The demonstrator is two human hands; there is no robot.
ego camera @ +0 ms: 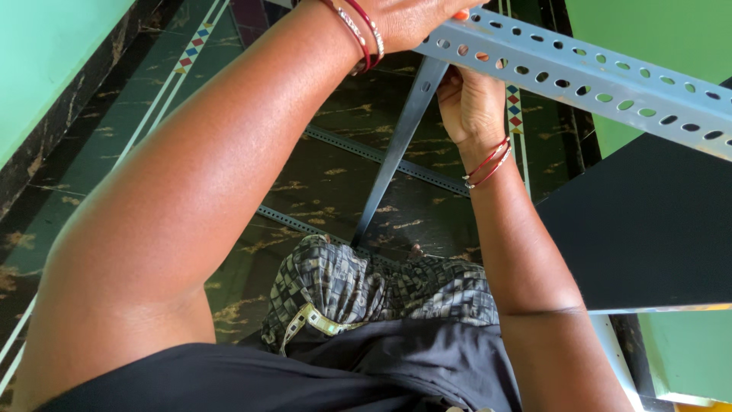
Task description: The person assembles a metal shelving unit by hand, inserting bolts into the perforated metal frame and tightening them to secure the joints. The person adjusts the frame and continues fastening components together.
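A grey slotted angle bar (595, 80) runs across the upper right; the left hand (412, 19) grips its end from above, the right hand (469, 103) curls beneath it beside an upright bar (396, 145), above dark patterned floor (335, 175)

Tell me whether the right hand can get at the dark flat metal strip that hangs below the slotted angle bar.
Probably yes. The right hand is just under the grey perforated steel angle bar, beside the top of the dark flat metal strip, with nothing visible between them. Whether its grip touches the strip, I cannot tell.
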